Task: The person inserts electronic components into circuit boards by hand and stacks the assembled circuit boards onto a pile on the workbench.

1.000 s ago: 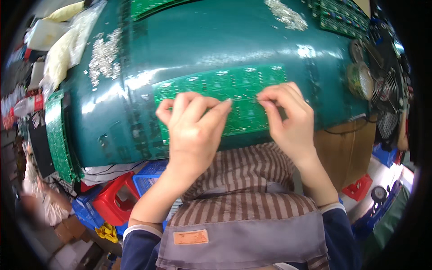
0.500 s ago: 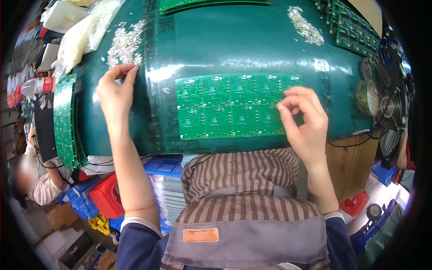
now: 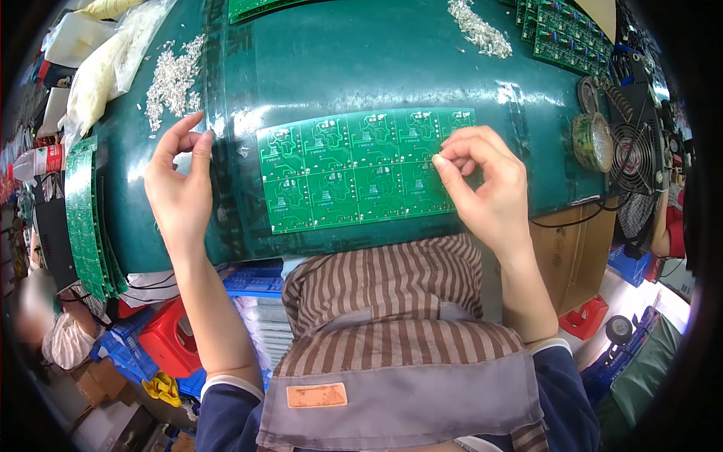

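Observation:
A green printed circuit board panel (image 3: 354,177) lies flat before me on the green tabletop (image 3: 361,68). Over its right end is my right hand (image 3: 486,181), thumb and fingertips pinched together; whatever is between them is too small to make out. My left hand (image 3: 181,181) hovers left of the panel, just below a loose pile of small, shiny, clear-silvery parts (image 3: 175,79). Its thumb and forefinger stand apart, and I see nothing between them. A second pile of similar parts (image 3: 482,30) lies at the far right.
Stacked green boards (image 3: 89,218) stand at the left edge, more boards (image 3: 568,38) at the far right. A roll of tape (image 3: 593,143) sits near a black fan (image 3: 631,151) on the right. Plastic bags (image 3: 105,68) lie far left; a red stool (image 3: 169,339) is below.
My left thumb and forefinger have parted from a pinch beside the pile. The right hand remains pinched over the panel's right end. The whole view has shifted, moving the scene slightly left.

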`<state>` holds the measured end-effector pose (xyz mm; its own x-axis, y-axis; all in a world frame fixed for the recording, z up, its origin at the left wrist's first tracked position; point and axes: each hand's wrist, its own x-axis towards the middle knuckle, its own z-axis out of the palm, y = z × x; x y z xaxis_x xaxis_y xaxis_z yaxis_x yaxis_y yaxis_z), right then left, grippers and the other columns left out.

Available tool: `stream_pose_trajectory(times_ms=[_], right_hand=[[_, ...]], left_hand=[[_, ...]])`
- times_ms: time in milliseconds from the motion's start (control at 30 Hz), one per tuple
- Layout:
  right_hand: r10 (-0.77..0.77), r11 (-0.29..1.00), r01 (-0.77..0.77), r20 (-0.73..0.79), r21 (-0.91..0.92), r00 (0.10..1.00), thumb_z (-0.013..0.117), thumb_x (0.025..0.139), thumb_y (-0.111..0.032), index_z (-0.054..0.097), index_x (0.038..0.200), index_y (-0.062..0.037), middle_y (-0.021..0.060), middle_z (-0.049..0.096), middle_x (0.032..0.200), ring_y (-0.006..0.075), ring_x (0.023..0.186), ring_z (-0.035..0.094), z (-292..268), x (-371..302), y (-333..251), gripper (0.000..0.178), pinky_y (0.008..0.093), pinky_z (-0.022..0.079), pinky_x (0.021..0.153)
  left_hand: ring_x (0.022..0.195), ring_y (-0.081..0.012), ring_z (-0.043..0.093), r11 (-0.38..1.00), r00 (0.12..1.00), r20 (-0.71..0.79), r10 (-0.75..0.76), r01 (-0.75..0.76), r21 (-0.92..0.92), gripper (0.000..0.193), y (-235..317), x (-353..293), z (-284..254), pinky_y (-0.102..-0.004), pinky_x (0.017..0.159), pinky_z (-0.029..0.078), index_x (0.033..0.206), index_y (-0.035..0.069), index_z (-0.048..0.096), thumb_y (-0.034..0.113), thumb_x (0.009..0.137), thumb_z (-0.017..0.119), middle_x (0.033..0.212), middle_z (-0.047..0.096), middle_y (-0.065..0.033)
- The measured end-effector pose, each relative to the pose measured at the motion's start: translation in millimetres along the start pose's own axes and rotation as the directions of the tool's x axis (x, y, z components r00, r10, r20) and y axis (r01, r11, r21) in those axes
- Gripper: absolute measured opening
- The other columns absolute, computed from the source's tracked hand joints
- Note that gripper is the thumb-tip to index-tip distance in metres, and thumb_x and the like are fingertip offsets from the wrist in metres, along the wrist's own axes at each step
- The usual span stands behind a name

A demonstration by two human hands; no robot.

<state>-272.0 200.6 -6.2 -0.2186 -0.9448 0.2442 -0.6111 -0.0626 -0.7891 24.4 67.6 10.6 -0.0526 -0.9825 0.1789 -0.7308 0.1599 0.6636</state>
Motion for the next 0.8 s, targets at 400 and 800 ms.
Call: stream_pose_trajectory(times_ms=[400, 800], right_hand=[[0.005, 0.998, -0.005, 0.001, -0.059, 1.000, 0.074, 0.082, 0.000, 0.064, 0.085, 0.0011, 0.0090, 0.066, 0.089, 0.0168, 0.068, 0.060, 0, -1, -8, 0.010, 0.0278, 0.050, 0.062], [0.010, 0.998, -0.009, 0.009, -0.069, 1.000, 0.073, 0.083, 0.001, 0.063, 0.085, 0.0014, 0.0098, 0.065, 0.089, 0.0190, 0.069, 0.061, 0, -2, -10, 0.011, 0.0290, 0.052, 0.063]], left_hand=[[0.085, -0.0145, 0.069, 0.951, 0.970, 0.231, 0.074, 0.001, -0.309, 0.013, 35, -46, 17, -0.0271, 0.080, 0.051, 0.098, 0.003, 0.077, 0.005, 0.086, 0.075, 0.090, 0.075, -0.0105], [0.083, -0.0198, 0.065, 0.891, 0.867, 0.210, 0.453, -0.450, -0.061, 0.012, 47, -58, 35, -0.0321, 0.081, 0.045, 0.088, 0.007, 0.075, 0.004, 0.077, 0.079, 0.085, 0.072, -0.0038]])
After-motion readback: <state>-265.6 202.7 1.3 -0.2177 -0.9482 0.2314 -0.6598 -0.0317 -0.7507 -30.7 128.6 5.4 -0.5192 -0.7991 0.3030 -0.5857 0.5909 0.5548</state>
